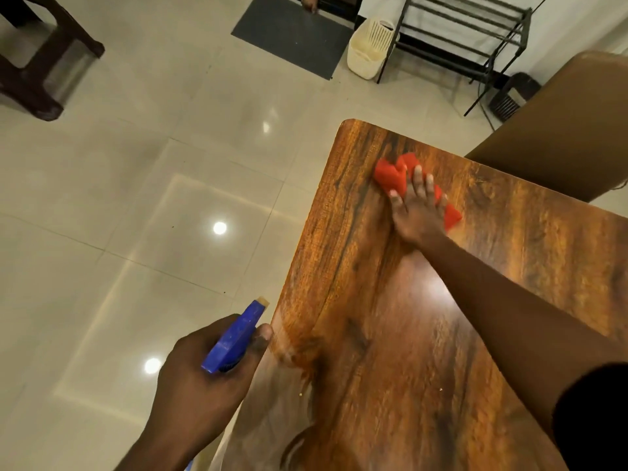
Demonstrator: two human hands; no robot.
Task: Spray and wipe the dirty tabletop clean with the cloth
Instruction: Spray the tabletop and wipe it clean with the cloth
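Meanwhile, right hand [418, 212] presses crumpled red cloth [394, 176] flat-fingered on glossy wooden tabletop [407, 334].
Left hand [200, 379] grips blue spray-bottle head [234, 338].

Bare forearms both sides, no watch/rings seen; black short sleeve [591, 419] at lower right of frame, on right arm.

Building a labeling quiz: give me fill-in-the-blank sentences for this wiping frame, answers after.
1. The right hand presses a ____ cloth flat on the wooden tabletop.
2. The left hand grips a blue spray ____.
3. The cloth lies near the table's ____ corner.
4. A pale plastic basket stands on the tiled ____ beside a metal rack.

Answers: red; bottle; far left; floor
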